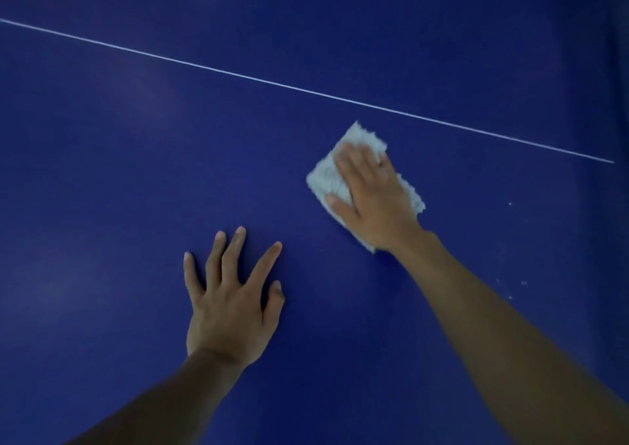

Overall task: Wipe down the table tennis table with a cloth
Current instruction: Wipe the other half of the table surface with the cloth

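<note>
The dark blue table tennis table (pixel 136 172) fills the whole view. A folded white fluffy cloth (pixel 326 175) lies on it right of centre. My right hand (pixel 371 196) presses flat on the cloth with straight fingers, covering most of it. My left hand (pixel 231 298) rests flat on the bare table surface below and left of the cloth, fingers spread, holding nothing.
A thin white line (pixel 306 89) runs across the table from upper left to the right, just beyond the cloth. A few small white specks (pixel 523 282) lie on the surface right of my right forearm.
</note>
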